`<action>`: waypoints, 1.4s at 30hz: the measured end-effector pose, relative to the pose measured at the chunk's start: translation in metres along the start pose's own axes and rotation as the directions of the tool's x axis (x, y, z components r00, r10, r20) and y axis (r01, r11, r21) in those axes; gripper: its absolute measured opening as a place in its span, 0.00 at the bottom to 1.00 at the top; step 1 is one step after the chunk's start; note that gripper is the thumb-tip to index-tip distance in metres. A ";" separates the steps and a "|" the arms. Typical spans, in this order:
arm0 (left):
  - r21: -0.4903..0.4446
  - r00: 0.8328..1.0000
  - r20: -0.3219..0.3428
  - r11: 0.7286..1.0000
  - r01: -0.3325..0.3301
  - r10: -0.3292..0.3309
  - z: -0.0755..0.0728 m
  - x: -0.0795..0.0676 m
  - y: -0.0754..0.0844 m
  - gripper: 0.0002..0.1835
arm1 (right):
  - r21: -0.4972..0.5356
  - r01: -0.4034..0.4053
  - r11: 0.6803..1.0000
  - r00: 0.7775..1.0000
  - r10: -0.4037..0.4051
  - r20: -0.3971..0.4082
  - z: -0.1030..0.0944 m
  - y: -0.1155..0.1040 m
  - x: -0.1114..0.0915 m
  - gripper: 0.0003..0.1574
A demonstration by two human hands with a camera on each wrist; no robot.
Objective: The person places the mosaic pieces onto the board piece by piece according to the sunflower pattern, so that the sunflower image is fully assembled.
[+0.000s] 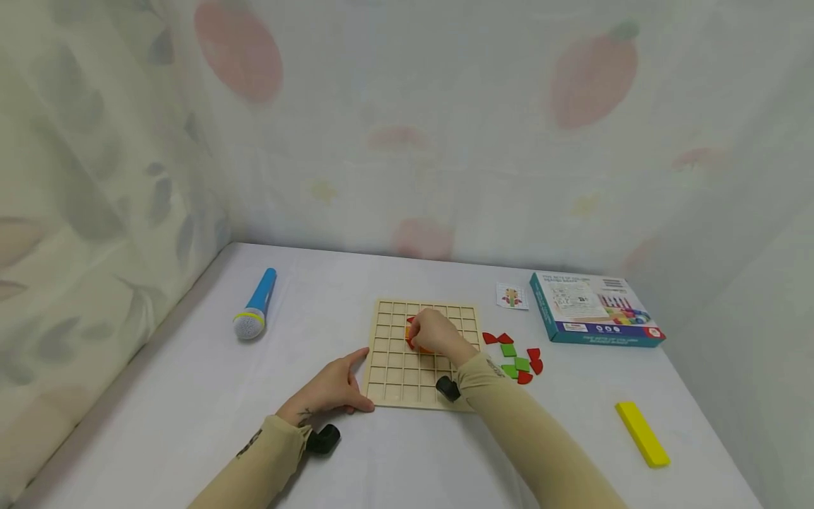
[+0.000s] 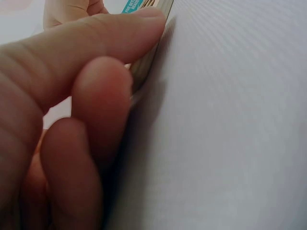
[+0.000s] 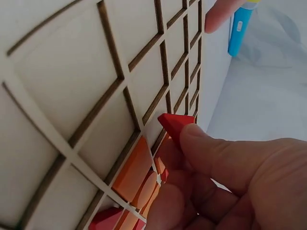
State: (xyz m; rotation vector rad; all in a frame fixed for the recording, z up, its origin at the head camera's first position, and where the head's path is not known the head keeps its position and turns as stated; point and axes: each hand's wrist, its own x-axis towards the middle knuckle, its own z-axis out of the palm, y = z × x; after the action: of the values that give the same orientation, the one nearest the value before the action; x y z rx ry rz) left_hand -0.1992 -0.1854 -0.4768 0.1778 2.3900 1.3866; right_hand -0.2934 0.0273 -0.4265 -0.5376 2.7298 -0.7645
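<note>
A wooden grid board (image 1: 394,375) lies on the table. My left hand (image 1: 333,385) is at its near left corner, index finger stretched to the left edge and thumb at the near corner. In the left wrist view the thumb (image 2: 110,36) lies along the board's edge. Over the board's middle, my right hand (image 1: 439,334) pinches a small red piece (image 3: 175,124) between thumb and fingers, just above the grid. Orange pieces (image 3: 134,170) and another red piece (image 3: 106,219) sit in cells beneath it, partly hidden by the fingers.
Loose red pieces (image 1: 535,359) and green pieces (image 1: 521,364) lie right of the board. Behind them are a small pattern card (image 1: 511,297) and a boxed set (image 1: 594,311). A blue toy microphone (image 1: 256,305) lies at left, a yellow bar (image 1: 642,434) at front right.
</note>
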 end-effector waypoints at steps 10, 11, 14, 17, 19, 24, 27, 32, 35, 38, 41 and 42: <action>-0.010 1.000 0.001 1.000 -0.012 0.012 0.000 0.000 -0.001 0.62 | -0.149 0.044 0.988 0.998 -0.038 0.040 0.004 0.000 0.003 0.04; -0.007 1.000 0.001 1.000 -0.012 0.012 0.000 0.000 -0.001 0.62 | -0.137 0.043 0.990 0.998 -0.037 0.041 0.004 0.000 0.003 0.04; -0.005 1.000 -0.001 1.000 -0.008 0.008 0.000 -0.001 0.000 0.62 | -0.081 0.049 0.996 0.999 -0.048 0.014 0.005 0.000 0.003 0.07; -0.006 1.000 -0.002 1.000 -0.006 0.006 0.000 -0.001 0.000 0.62 | -0.019 0.023 1.000 1.000 -0.023 -0.007 0.005 -0.001 0.003 0.08; -0.007 1.000 -0.003 1.000 -0.004 0.004 0.000 -0.001 0.000 0.62 | -0.007 0.006 1.000 1.000 -0.006 -0.014 0.005 -0.001 0.002 0.09; -0.002 1.000 -0.004 1.000 -0.001 0.001 0.001 -0.001 0.000 0.62 | -0.031 -0.035 0.999 0.999 0.035 -0.010 0.006 -0.002 -0.001 0.08; -0.002 1.000 -0.003 1.000 0.000 0.000 0.000 -0.001 0.001 0.61 | -0.049 -0.038 0.998 0.999 0.037 -0.016 0.006 -0.002 -0.002 0.08; 0.001 1.000 -0.002 1.000 -0.001 0.001 0.000 -0.002 0.002 0.61 | -0.069 -0.046 0.997 0.999 0.045 -0.020 0.006 -0.002 -0.002 0.09; 0.005 1.000 -0.004 1.000 0.003 -0.003 0.000 -0.002 0.002 0.61 | -0.075 -0.051 0.996 0.999 0.049 -0.019 0.006 -0.001 -0.001 0.08; 0.011 1.000 -0.004 1.000 0.004 -0.004 0.000 -0.001 0.002 0.61 | -0.084 -0.055 0.995 0.998 0.054 -0.015 0.007 0.000 0.000 0.08; 0.014 1.000 -0.002 1.000 0.002 -0.002 0.000 -0.001 0.002 0.61 | -0.095 -0.056 0.994 0.998 0.055 -0.015 0.008 0.000 0.000 0.07; 0.014 1.000 -0.001 1.000 0.001 -0.001 -0.001 -0.001 0.002 0.61 | -0.094 -0.058 0.994 0.998 0.057 -0.014 0.008 0.000 0.000 0.07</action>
State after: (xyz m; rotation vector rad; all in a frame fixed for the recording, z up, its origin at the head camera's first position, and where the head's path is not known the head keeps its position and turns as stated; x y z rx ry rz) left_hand -0.1987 -0.1853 -0.4749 0.1793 2.4011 1.3697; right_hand -0.2912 0.0234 -0.4331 -0.4732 2.7902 -0.6293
